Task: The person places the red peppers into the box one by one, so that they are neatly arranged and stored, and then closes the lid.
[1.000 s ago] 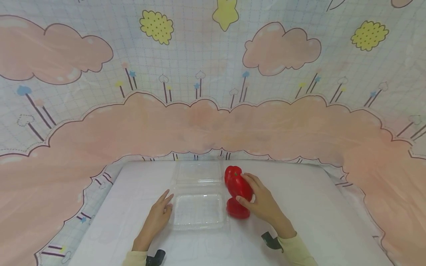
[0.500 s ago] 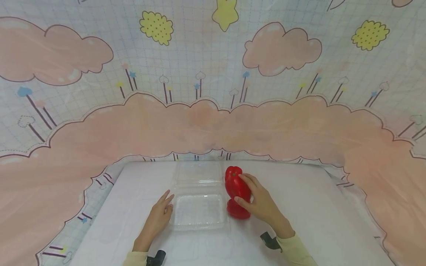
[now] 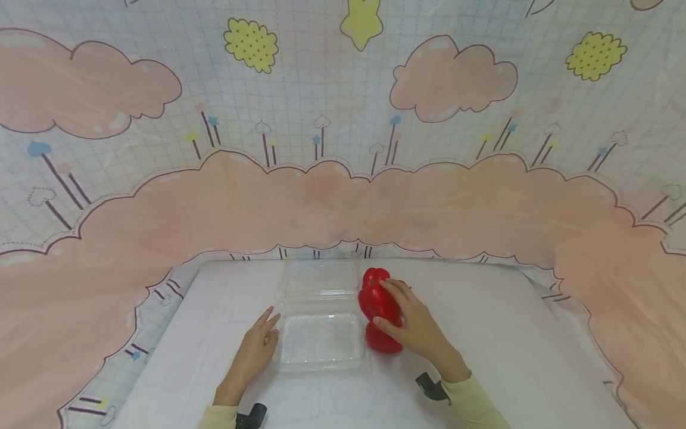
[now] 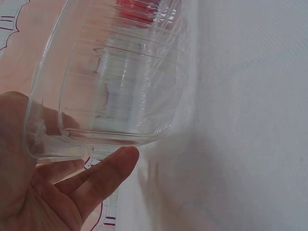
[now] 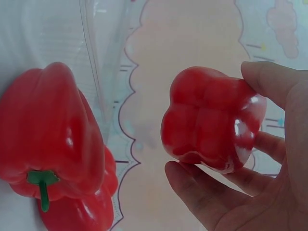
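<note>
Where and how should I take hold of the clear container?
I'd take the clear container by its left rim, coming from the left: the rim juts outward, making an edge to pinch, while red peppers crowd the right side.

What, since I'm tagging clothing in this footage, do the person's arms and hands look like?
The left sleeve and right sleeve are pale yellow and end at the wrists. A dark, angular wrist piece juts out by the right cuff, with a similar one by the left. The left hand and right hand are bare; no gloves show.
</note>
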{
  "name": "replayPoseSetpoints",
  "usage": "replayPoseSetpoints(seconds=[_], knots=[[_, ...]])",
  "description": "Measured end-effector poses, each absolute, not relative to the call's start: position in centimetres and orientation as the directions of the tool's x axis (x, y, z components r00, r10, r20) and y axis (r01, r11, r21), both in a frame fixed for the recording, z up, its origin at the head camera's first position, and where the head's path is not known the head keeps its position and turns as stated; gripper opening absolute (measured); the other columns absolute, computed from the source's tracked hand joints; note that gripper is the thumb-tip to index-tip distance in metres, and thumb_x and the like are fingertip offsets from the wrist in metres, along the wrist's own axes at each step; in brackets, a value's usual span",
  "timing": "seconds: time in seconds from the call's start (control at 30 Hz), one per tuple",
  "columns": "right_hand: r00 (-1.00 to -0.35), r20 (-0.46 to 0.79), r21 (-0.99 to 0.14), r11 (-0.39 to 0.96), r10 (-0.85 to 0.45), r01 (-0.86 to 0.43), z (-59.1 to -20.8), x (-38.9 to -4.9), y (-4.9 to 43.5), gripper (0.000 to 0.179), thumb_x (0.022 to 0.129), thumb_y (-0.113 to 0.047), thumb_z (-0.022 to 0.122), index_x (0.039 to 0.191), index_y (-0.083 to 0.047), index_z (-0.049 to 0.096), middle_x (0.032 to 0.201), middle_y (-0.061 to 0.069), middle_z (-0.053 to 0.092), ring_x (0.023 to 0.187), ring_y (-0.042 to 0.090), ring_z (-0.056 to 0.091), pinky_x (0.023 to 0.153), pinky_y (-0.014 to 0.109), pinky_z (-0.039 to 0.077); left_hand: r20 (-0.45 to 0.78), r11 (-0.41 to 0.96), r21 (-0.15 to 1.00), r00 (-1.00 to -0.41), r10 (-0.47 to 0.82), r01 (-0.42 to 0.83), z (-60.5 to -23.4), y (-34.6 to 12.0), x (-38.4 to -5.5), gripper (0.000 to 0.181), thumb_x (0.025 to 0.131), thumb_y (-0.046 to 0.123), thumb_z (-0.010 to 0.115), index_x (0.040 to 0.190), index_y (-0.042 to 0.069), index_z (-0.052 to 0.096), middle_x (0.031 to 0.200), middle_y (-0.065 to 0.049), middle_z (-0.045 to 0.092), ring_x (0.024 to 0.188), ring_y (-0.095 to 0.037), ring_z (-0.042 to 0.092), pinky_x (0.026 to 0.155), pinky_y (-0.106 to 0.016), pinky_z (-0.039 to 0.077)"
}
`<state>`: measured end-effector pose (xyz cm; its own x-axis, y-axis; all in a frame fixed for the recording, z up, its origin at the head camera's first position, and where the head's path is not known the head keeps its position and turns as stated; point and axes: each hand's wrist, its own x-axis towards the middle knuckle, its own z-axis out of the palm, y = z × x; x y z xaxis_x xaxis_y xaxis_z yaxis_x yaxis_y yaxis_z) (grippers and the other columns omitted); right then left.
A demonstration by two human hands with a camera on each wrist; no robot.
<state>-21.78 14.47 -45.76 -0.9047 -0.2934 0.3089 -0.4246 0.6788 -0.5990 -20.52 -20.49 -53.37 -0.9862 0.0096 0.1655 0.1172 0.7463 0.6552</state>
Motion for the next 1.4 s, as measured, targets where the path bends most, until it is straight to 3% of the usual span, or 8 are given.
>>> replayPoseSetpoints(seconds=[0.9,1.4], knots=[[-0.91,0.288,-0.617,0.669,-0.3,-0.416,-45.6,-22.2,13.1,0.083,0.074,-0.031,0.084,0.146,-0.026,0.042,0.145,0.003,0.048,0.129,0.027,0.05,0.083,0.047,0.061,0.171,0.74,0.661,-0.985,0.008,0.121,-53.5,-20.5,-20.6,0.042,0.099,0.009,0.051,0.139,-0.003,0.051,0.156,-0.022,0.035,0.119,-0.039,0.061,0.091,-0.049,0.055],[-0.903,0.295,-0.627,0.649,-0.312,-0.43,-45.3,-22.4,12.3,0.083,0.074,-0.032,0.083,0.146,-0.025,0.042,0.145,0.002,0.047,0.129,0.025,0.05,0.084,0.046,0.061,0.17,0.747,0.655,-0.985,-0.002,0.112,-53.4,-20.4,-20.5,0.042,0.099,0.011,0.051,0.14,-0.002,0.051,0.157,-0.02,0.035,0.126,-0.042,0.055,0.094,-0.052,0.053]])
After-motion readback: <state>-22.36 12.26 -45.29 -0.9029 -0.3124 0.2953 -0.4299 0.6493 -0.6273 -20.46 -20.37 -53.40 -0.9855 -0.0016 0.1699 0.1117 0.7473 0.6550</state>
